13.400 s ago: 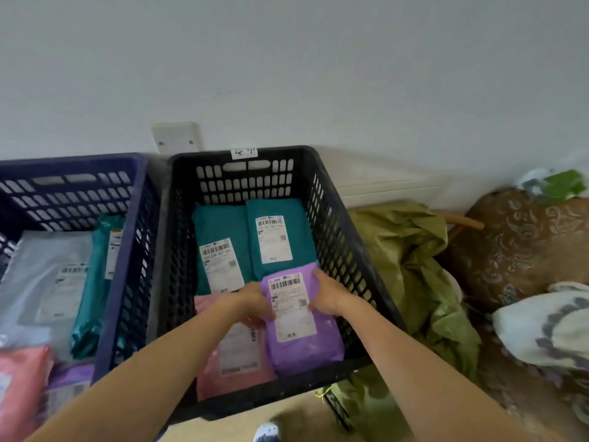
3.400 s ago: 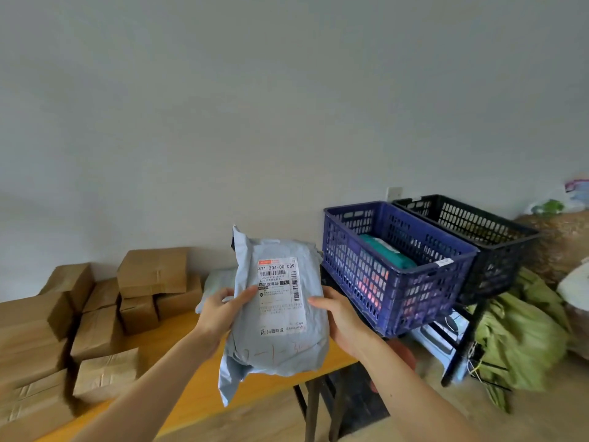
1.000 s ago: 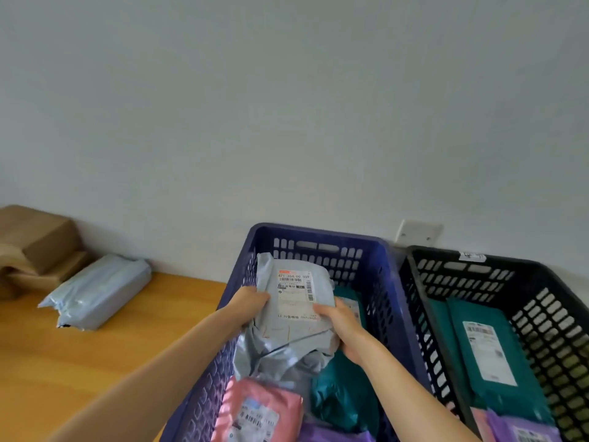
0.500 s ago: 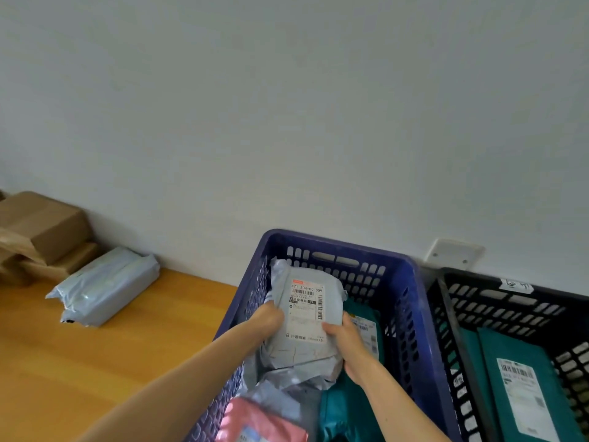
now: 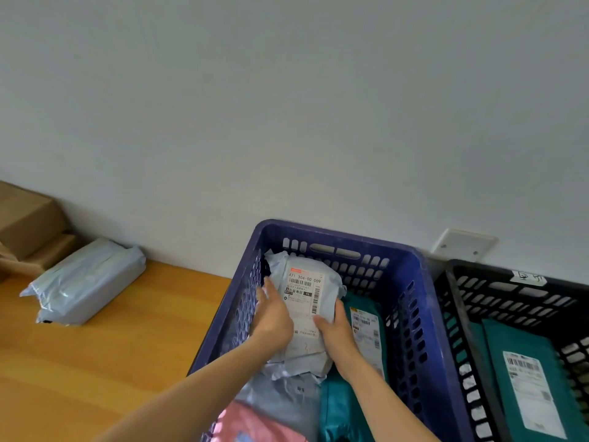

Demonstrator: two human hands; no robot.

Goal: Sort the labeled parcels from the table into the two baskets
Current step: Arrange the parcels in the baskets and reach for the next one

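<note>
Here, an orange wooden table (image 5: 95, 362) meets a white wall (image 5: 287, 106); brown cardboard boxes (image 5: 25, 215) and a grey plastic mailer (image 5: 86, 282) lie far left. Inside the blue plastic basket (image 5: 411, 282), left of a black plastic basket (image 5: 471, 282), the crinkled grey white-labelled parcel (image 5: 302, 291) leans; the right hand (image 5: 334, 330) grips its right edge, and the left hand (image 5: 274, 317) presses straight fingers against its left side.

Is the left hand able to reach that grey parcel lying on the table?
Probably yes. The left hand is down in the blue basket, touching the labeled parcel, so it must lift over the wall first. The grey parcel lies uncovered to its left, with only table between.
</note>
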